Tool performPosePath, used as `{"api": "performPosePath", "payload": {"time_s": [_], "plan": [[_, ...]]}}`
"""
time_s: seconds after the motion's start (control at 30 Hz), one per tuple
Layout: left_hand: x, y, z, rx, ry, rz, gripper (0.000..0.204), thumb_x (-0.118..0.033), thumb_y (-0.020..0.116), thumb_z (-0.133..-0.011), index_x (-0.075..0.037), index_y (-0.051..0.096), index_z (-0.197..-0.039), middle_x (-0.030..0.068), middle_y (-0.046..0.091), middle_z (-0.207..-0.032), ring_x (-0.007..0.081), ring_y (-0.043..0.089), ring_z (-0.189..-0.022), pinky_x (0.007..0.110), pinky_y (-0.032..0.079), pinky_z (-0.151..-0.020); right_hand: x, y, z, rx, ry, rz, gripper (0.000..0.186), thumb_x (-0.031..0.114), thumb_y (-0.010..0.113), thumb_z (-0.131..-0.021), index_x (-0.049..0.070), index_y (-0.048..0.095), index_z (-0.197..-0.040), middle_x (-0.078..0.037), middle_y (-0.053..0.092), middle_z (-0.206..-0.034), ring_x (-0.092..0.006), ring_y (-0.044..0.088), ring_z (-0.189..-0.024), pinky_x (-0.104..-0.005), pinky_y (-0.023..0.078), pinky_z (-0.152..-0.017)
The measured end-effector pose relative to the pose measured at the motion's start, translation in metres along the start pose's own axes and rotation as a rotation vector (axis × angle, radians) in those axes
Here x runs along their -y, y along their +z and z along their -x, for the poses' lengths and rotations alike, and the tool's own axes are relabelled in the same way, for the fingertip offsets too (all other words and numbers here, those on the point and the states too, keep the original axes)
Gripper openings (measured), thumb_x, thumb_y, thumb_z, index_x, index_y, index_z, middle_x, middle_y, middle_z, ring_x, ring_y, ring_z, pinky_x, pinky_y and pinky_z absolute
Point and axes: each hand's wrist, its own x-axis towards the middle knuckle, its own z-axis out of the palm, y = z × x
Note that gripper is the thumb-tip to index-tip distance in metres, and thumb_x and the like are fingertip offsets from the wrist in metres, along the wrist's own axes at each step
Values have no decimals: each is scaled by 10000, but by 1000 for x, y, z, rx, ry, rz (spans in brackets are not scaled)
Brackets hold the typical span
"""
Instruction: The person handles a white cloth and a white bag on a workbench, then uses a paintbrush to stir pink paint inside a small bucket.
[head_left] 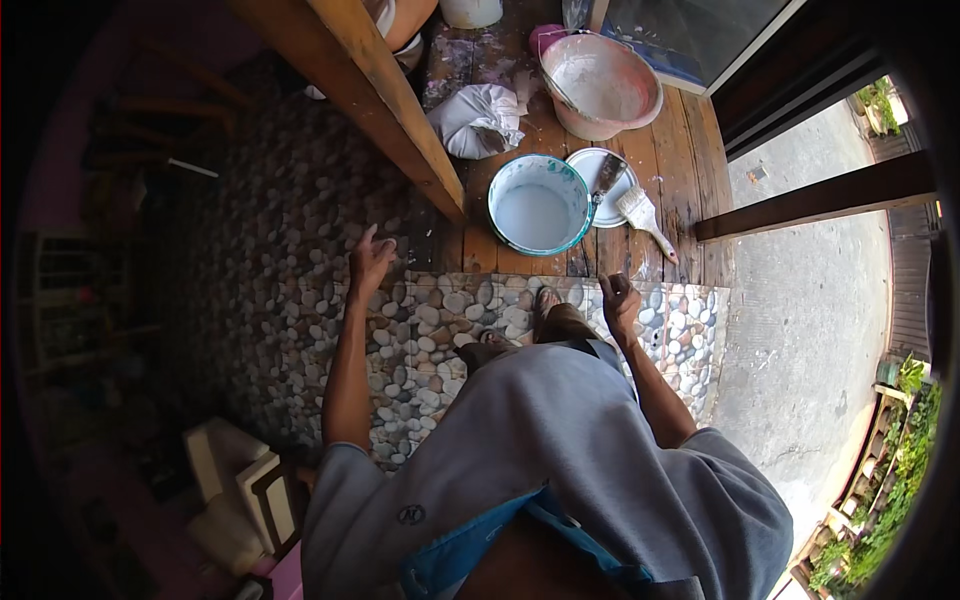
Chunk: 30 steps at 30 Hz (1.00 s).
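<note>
Two bare hands hang near the round white bucket (pixel 540 172) with a teal-smeared rim, which stands uncovered and holds pale paint near the front edge of a paint-spattered, wooden-plank counter (pixel 688 135). The left hand (pixel 372 260), left of and nearer the wearer than the bucket, has its fingers loosely apart and grips nothing visible; the right hand (pixel 621 299), nearer the wearer and to the bucket's right, has curled fingers, though whether they meet or enclose anything cannot be told. Just right of the bucket lies a round white lid (pixel 584 164) bearing a dark, flat tool (pixel 608 176), with a pale-bristled, light-handled paintbrush (pixel 653 228) overlapping its right side. Beyond the bucket sit a wide pink basin (pixel 590 127) with whitish residue and, to its left, a crumpled white bag (pixel 478 122). With the bucket so close to the edge, a knock from a swinging forearm could tip paint onto the pebble-patterned floor (pixel 440 310) in front of it; a nudge to the lid could send the brush sliding, and grit dropping into the uncovered bucket could foul the paint.
</note>
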Motion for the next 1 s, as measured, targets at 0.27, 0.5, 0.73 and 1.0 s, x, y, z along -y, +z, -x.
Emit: {"api": "performPosePath", "payload": {"time_s": [0.27, 0.5, 0.73, 1.0], "plan": [[-62, 19, -89, 229, 524, -344, 537, -188, 641, -856, 10, 446, -1316, 111, 632, -1010, 205, 630, -894, 317, 501, -745, -15, 13, 16, -32, 110, -33, 207, 162, 629, -858, -29, 609, -783, -155, 611, -663, -237, 597, -560, -344, 453, -552], [-92, 66, -153, 383, 605, -519, 531, -194, 657, -830, -64, 470, -1310, 173, 557, -1181, 313, 548, -1061, 377, 429, -927, -20, -8, 46, -179, 481, -43, 330, 277, 623, -867, -11, 581, -711, -75, 547, -586, -135, 464, -527, -312, 380, -509], [-146, 127, -177, 433, 1008, -846, 595, -196, 670, -803, -85, 448, -1343, 188, 519, -1154, 366, 514, -1067, 419, 428, -904, -16, -5, 151, -280, 931, -257, 280, 234, 622, -826, -9, 655, -962, -142, 663, -777, -200, 624, -662, -318, 490, -603], [-150, 143, -204, 468, 1141, -837, 426, -149, 704, -771, -93, 599, -1180, 166, 561, -1026, 353, 555, -952, 433, 461, -809, -11, 33, 247, -257, 952, -206, 271, 227, 650, -814, -9, 668, -945, -118, 656, -760, -177, 633, -624, -300, 506, -569]]}}
